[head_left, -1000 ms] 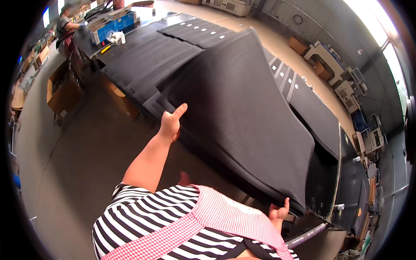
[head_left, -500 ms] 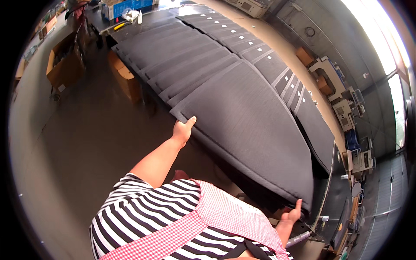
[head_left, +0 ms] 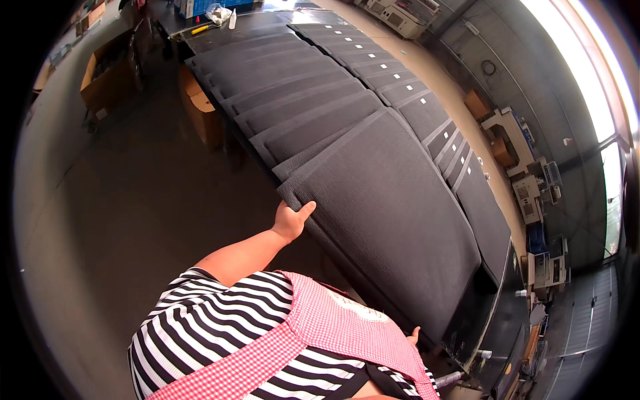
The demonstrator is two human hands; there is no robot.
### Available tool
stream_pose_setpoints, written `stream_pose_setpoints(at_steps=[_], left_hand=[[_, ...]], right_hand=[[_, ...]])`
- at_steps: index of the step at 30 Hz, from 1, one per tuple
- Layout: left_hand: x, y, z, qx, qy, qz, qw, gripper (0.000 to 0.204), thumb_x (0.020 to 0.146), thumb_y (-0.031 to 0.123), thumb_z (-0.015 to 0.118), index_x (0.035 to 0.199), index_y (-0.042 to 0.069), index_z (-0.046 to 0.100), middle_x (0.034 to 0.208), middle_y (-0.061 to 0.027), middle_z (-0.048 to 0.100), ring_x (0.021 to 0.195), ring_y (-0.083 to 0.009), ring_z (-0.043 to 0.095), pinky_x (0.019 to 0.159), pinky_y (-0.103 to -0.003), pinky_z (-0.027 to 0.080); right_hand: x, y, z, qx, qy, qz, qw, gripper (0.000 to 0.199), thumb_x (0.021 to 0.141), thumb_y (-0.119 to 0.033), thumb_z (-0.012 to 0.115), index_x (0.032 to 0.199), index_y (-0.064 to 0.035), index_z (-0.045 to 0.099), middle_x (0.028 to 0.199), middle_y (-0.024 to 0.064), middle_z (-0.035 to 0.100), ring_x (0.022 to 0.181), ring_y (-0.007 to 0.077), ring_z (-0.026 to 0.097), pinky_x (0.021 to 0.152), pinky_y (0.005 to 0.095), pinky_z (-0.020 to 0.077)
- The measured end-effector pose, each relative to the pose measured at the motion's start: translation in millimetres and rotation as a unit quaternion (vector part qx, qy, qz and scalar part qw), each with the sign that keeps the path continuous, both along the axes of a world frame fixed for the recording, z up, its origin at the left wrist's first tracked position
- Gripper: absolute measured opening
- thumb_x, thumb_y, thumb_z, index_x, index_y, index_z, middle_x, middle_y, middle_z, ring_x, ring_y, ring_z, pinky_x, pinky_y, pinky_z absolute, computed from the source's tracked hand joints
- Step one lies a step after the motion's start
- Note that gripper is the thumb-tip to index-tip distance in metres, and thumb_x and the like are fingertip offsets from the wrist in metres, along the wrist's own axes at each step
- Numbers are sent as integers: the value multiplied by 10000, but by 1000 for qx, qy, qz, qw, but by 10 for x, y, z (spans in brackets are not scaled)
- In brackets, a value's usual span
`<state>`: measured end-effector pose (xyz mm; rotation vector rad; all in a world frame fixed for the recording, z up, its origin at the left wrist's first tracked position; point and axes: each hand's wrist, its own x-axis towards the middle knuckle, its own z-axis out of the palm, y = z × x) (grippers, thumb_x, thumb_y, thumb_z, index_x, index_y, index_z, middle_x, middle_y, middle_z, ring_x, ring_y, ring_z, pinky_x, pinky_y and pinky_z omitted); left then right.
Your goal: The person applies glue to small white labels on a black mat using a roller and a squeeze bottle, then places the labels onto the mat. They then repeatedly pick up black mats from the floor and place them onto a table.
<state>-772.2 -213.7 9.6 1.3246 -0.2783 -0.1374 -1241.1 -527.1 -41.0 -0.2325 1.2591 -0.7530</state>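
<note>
A large black textured mat (head_left: 393, 220) lies on top of the nearest part of a row of overlapping mats. My left hand (head_left: 293, 220) is closed on its left corner, thumb on top and fingers underneath. My right hand (head_left: 415, 335) is at the mat's near right corner; a thumb shows against the edge, while the apron hides most of the hand. Beyond, more black mats (head_left: 300, 87) overlap like shingles. A second row of mats (head_left: 483, 213) with small white labels runs along the far side.
The dark table (head_left: 200, 43) carries a yellow-handled tool (head_left: 201, 30), a white bottle (head_left: 233, 19) and a blue box (head_left: 200, 7) at its far end. Cardboard boxes (head_left: 200, 110) stand on the floor at left. Machines (head_left: 530, 193) line the right wall.
The held mat has shifted toward me and now sits askew over the mats below, baring more of them at its left edge. My right hand has moved left, closer to my body.
</note>
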Motion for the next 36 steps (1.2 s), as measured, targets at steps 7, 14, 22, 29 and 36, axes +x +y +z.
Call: stream_pose_setpoints(at_steps=[7,14,22,29,36], left_hand=[[112,-122,1269,-39,-156,-58,985,222,847,115,660,1018,-12,598,969,-121,656,876,-247,615,784,-354,466],[245,91,59,-5,52,50,997,313,882,148,614,1113,-60,580,1097,-131,635,1006,-213,594,870,-331,458],[181,64,161,-37,4,34,999,316,889,150,619,1125,-54,575,1085,-110,632,984,-211,582,885,-316,445],[127,115,31,-33,134,32,990,352,901,163,611,1163,-63,545,1123,-115,609,1014,-192,569,896,-312,441],[77,62,-192,11,114,50,992,402,909,209,616,1195,-58,524,1174,-127,591,1060,-229,555,932,-322,424]], right_hand=[[-26,159,107,-69,3,7,998,625,850,-575,570,1257,-101,564,1251,46,598,1104,288,555,954,474,424],[-560,-46,-706,57,-169,140,974,706,840,-614,545,1331,-108,499,1352,78,516,1258,310,434,1077,483,334],[-326,23,-277,82,-141,129,978,759,827,-613,560,1383,-111,442,1399,104,462,1283,331,396,1110,509,261],[102,396,142,-15,-67,98,993,767,804,-622,587,1355,-100,474,1381,82,490,1253,317,432,1081,467,316],[-689,-230,-572,86,-155,174,969,787,800,-607,602,1369,-84,451,1385,97,483,1264,328,425,1088,472,312]])
